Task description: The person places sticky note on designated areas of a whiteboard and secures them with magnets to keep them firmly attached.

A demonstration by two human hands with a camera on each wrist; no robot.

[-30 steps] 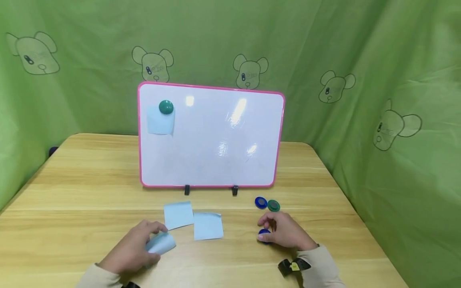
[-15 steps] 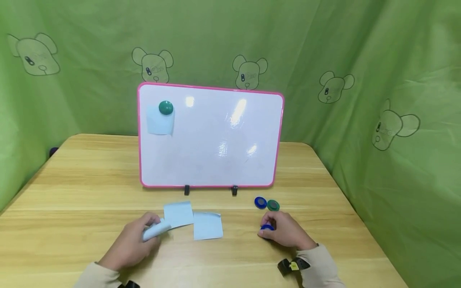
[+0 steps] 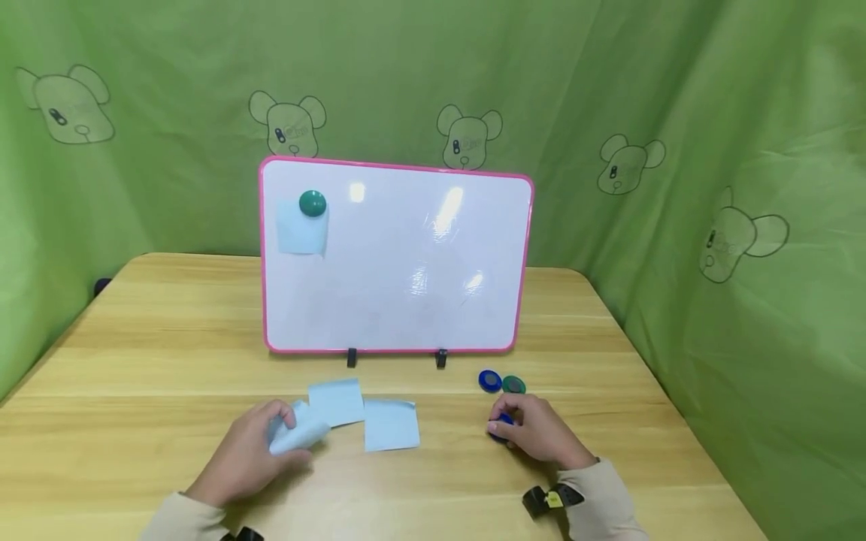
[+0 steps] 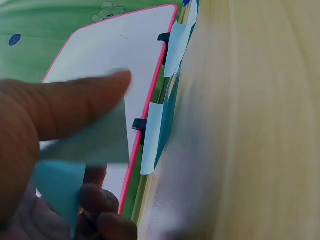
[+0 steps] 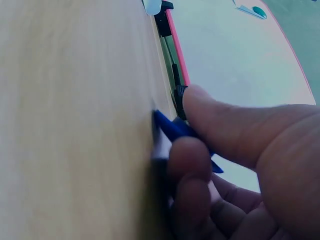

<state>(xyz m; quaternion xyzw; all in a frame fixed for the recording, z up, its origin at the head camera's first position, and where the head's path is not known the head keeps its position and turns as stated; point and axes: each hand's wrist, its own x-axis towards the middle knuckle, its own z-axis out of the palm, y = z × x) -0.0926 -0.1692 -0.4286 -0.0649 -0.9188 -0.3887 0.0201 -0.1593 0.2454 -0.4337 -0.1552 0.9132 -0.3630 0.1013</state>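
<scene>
My left hand pinches a light blue sticky note just above the wooden table; the left wrist view shows the thumb pressed on the note. My right hand pinches a blue round magnet tilted against the table, seen between thumb and fingers as the blue magnet in the right wrist view. A pink-framed whiteboard stands behind, with a green magnet pinning a blue note at its upper left.
Two more blue sticky notes lie on the table between my hands. A blue magnet and a green magnet lie in front of the board's right foot. Green cloth walls surround the table.
My left hand lifted the sticky note and drew it slightly towards the other notes. My right hand tilted the blue magnet up and moved a little towards the board.
</scene>
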